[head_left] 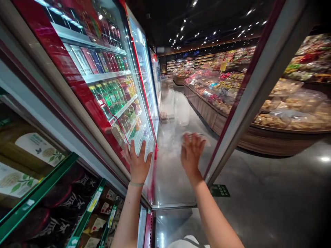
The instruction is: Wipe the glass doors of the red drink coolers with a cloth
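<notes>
A clear glass door (170,186) in a grey frame (243,113) stands in front of me. My left hand (139,166), with a thin band at the wrist, is raised at the lower left of the glass, fingers spread and stretched out. My right hand (191,151) is up at the glass farther right, its fingers extended. Each palm faces the pane, and a faint reflection shows beside the fingers. I cannot tell whether they press on the glass or hover just before it. Neither hand holds anything.
At the lower left, shelves with green price rails (38,196) hold packaged drinks. Behind the glass stands a lit drinks fridge (111,93) with bottles. Wooden bins (274,137) of bagged snacks line the right. A green floor sign (219,190) lies near the door frame.
</notes>
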The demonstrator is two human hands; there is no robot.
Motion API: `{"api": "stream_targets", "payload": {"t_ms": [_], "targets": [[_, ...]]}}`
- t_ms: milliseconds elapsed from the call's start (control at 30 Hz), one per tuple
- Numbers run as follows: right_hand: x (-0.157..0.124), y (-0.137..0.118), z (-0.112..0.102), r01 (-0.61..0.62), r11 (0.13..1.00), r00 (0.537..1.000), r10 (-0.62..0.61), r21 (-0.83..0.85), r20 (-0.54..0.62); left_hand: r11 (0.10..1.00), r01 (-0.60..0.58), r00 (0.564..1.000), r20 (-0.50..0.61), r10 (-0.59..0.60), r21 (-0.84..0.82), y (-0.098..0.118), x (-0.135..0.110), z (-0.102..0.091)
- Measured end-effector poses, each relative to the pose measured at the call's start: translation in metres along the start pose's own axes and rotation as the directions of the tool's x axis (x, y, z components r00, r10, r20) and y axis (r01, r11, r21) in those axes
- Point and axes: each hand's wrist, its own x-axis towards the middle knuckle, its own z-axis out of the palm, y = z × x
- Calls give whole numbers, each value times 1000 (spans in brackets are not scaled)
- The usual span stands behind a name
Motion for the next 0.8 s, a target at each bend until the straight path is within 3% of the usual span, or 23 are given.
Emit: {"api": "stream_targets", "payload": {"t_ms": [67, 133, 200, 267, 333, 367, 433, 500, 567, 633, 700, 767, 800], "targets": [[0, 9, 0, -169, 986, 983, 169, 1, -76, 1000, -14, 1000, 3, 14, -3, -7, 0, 1], [-3, -1, 6, -256, 967, 961, 255, 7, -106, 1000, -18, 1000, 16, 18, -19, -10, 0, 3], [-11, -24, 16, -205, 979, 977, 204, -5, -65, 999, -12, 1000, 24, 13, -39, -12, 0, 6], [-21, -41, 26, -45, 999, 999, 45, -13, 25, 999, -5, 1000, 27, 7, -54, -13, -1, 9], [-26, -40, 28, 91, 996, 991, -90, -4, 97, 998, -3, 1000, 27, 4, -59, -14, -1, 12], [-25, -33, 27, 95, 995, 991, -94, -6, 98, 998, -2, 1000, 30, 4, -62, -15, -1, 12], [-17, -10, 21, -39, 999, 999, 39, -18, 25, 997, -1, 999, 38, 3, -71, -16, -1, 14], [-7, 7, 17, -249, 969, 964, 248, 6, -95, 996, 2, 999, 41, 2, -87, -16, -1, 16], [-3, 10, 19, -335, 941, 928, 338, 42, -159, 994, 6, 999, 36, -2, -108, -16, -2, 20], [-8, 1, 26, -260, 965, 959, 263, 35, -109, 992, 3, 1000, 26, 0, -126, -17, -2, 24], [-17, -7, 33, -90, 996, 996, 89, 12, 23, 990, -4, 1000, 22, 8, -139, -19, -2, 28], [-23, -2, 35, 22, 1000, 994, -23, 10, 109, 989, -3, 1000, 29, 7, -146, -21, -3, 32], [-23, 4, 35, 16, 1000, 995, -17, 12, 99, 989, 3, 999, 36, 2, -146, -22, -3, 34]]}}
